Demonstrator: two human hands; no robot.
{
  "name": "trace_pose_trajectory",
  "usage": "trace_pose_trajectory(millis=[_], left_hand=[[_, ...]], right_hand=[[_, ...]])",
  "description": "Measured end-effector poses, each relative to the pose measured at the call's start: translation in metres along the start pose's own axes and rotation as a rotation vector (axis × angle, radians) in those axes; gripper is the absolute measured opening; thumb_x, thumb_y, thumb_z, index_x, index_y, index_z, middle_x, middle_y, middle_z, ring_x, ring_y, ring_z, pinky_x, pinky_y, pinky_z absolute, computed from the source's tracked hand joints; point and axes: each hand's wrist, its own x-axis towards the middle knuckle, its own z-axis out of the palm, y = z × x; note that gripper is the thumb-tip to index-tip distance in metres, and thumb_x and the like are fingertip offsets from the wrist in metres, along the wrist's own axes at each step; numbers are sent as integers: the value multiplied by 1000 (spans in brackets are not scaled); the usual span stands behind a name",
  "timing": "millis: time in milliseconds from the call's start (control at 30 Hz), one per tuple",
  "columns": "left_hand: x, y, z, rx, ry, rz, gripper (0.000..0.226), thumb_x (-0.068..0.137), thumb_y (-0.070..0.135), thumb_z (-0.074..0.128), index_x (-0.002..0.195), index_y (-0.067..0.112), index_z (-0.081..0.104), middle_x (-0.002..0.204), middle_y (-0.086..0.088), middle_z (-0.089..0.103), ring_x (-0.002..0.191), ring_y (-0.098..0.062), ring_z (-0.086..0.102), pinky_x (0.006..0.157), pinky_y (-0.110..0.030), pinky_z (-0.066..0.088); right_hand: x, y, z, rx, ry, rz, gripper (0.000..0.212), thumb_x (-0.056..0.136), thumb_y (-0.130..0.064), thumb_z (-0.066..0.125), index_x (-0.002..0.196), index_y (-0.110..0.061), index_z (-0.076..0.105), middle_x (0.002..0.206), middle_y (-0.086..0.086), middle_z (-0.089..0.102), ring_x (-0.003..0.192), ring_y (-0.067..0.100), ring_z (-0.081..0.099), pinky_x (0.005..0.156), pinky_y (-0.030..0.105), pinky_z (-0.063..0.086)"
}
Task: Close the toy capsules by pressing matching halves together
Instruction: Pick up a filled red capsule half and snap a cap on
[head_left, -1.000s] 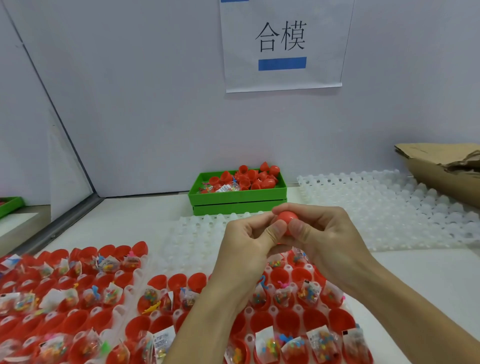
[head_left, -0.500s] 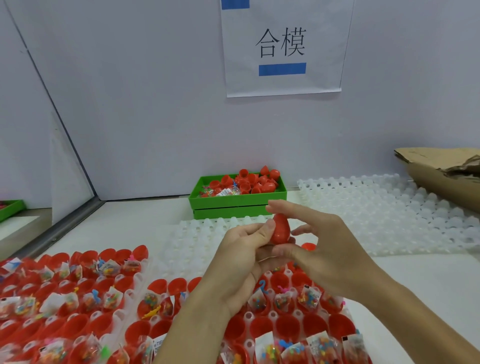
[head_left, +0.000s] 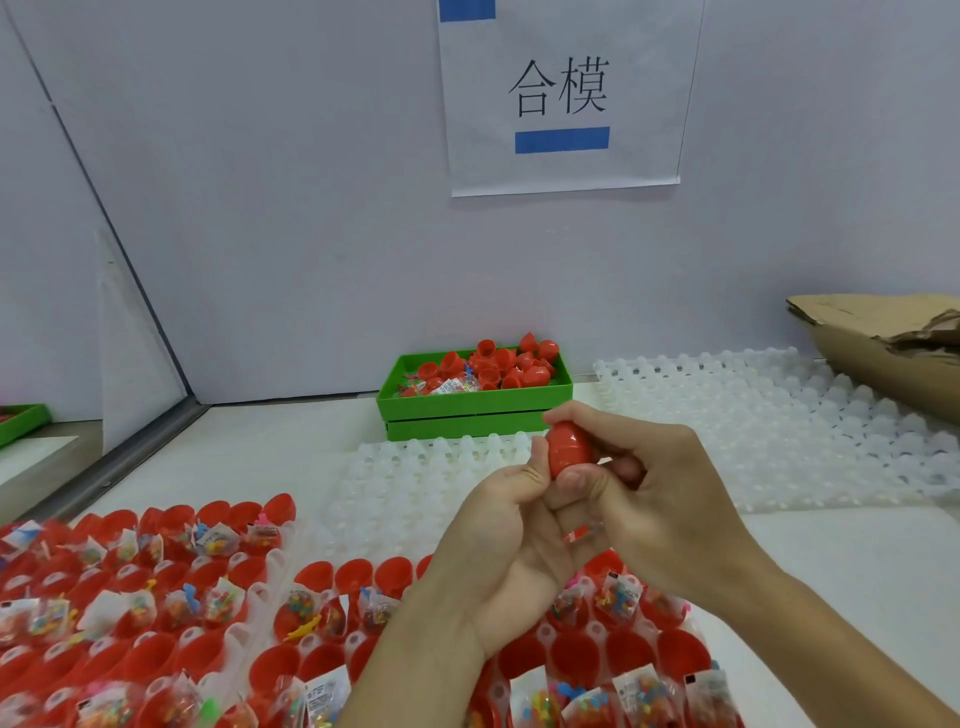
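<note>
Pinching a smooth, glossy red egg-shaped capsule (head_left: 570, 450) above the white table (head_left: 841, 561), the left hand (head_left: 511, 545) and right hand (head_left: 660, 499) both curl their grip round it. Bumpy translucent trays (head_left: 779, 415) lie beyond; open red halves with toy packets (head_left: 156, 587) fill nearer trays. A green bin (head_left: 475, 410) sits by the pale wall.

red capsule (head_left: 570, 448), green bin (head_left: 475, 402), white trays (head_left: 753, 415)
</note>
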Motion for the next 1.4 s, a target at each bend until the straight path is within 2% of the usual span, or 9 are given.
trace_pose_trajectory(millis=[200,267,400,533,767,967,1100,1233,1400], left_hand=[[4,0,-3,162,108,1,45,92,36,50,112,0,69,109,-25,69,96,-30,69,80,-39,60],[6,2,-5,328,185,60,41,97,36,50,109,2,71,103,-24,72,93,-31,71,79,-38,60],[6,4,-6,549,216,185,26,95,25,61,97,3,74,88,-18,75,85,-26,74,72,-31,59],[6,8,-7,532,237,228,24,95,20,59,90,4,76,87,-21,75,83,-30,75,67,-30,60],[6,5,0,586,272,254,40,98,25,52,71,11,78,80,-20,74,73,-32,74,65,-34,61],[6,-1,1,680,329,287,47,103,25,47,68,25,79,76,-12,75,75,-27,74,72,-37,61],[5,3,4,603,297,262,47,103,28,45,72,18,79,78,-14,76,72,-26,74,60,-28,58],[7,7,0,535,321,226,43,103,29,45,79,11,75,81,-18,75,76,-31,74,61,-33,59],[7,2,-2,684,358,266,47,105,25,42,79,3,74,77,-19,74,70,-31,74,61,-29,60]], right_hand=[[2,8,-3,4,-30,9,38,79,5,71,98,-28,72,82,-6,73,75,11,70,67,21,57],[2,11,-3,-108,-34,-7,34,79,-1,75,102,-26,72,85,-13,73,86,9,68,78,22,54],[1,11,1,-281,-31,-73,43,79,-2,75,116,-24,69,99,-22,68,95,-1,62,82,14,50],[1,9,-2,-274,-59,-121,60,75,-10,83,130,-24,62,106,-20,67,99,-1,61,84,14,49],[-3,13,3,-331,24,-214,44,75,3,66,118,-7,69,93,-12,65,93,-2,60,77,2,46],[-5,16,7,-329,32,-170,47,73,14,69,114,-8,70,87,-7,70,81,6,63,72,9,52],[-3,11,7,-201,51,-114,36,75,-4,75,109,-18,72,83,-19,71,83,2,65,73,7,50],[0,10,4,-210,54,-109,36,75,-16,77,111,-19,72,87,-28,68,88,-6,63,80,5,46],[-5,16,7,-249,57,-98,41,75,-3,81,113,-16,73,82,-16,72,86,-1,65,78,5,47]])
